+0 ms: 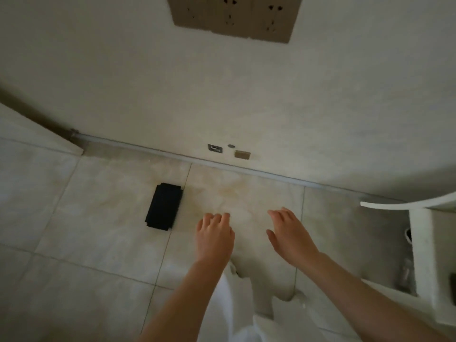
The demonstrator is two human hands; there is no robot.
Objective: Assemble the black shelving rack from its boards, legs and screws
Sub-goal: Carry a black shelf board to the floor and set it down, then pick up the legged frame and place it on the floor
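A flat black board (164, 206) with notched corners lies on the pale tiled floor, left of centre. My left hand (214, 236) hovers just right of the board, fingers loosely bent, holding nothing. My right hand (290, 233) is stretched out beside it, fingers relaxed and empty. Neither hand touches the board. No legs or screws are visible.
A wall (222, 95) rises straight ahead with a socket panel (234, 16) high up and small fittings (215, 148) near the skirting. A white shelf unit (424, 243) stands at the right edge. White clothing (234, 304) shows below my arms.
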